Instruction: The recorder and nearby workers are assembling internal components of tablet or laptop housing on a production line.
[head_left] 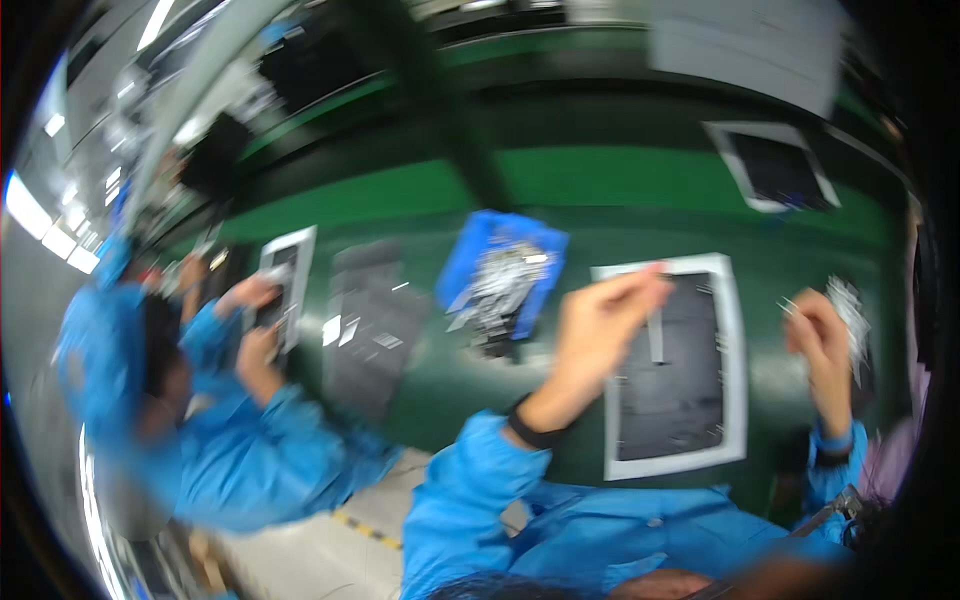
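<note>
My left hand (595, 325) is closed in a pinch above a black sheet (668, 400) with a white border. From its fingertips a thin pale strip (656, 338) seems to hang over the sheet. Small light slivers lie along the sheet's edges. On the right, my right hand (822, 340) is also pinched closed, and a tiny bright sliver shows at its fingertips, too blurred to name. That hand is beside a pile of thin whitish strips (850, 315). Dark bands circle both my wrists, at the cuffs of blue sleeves.
A blue bin (550, 245) full of pale strips stands left of my sheet on the green table (430, 400). Farther left lies a grey sheet (365, 300) with white pieces. A co-worker in blue (240, 440) handles another bordered sheet. One more bordered sheet (775, 170) lies at the far right.
</note>
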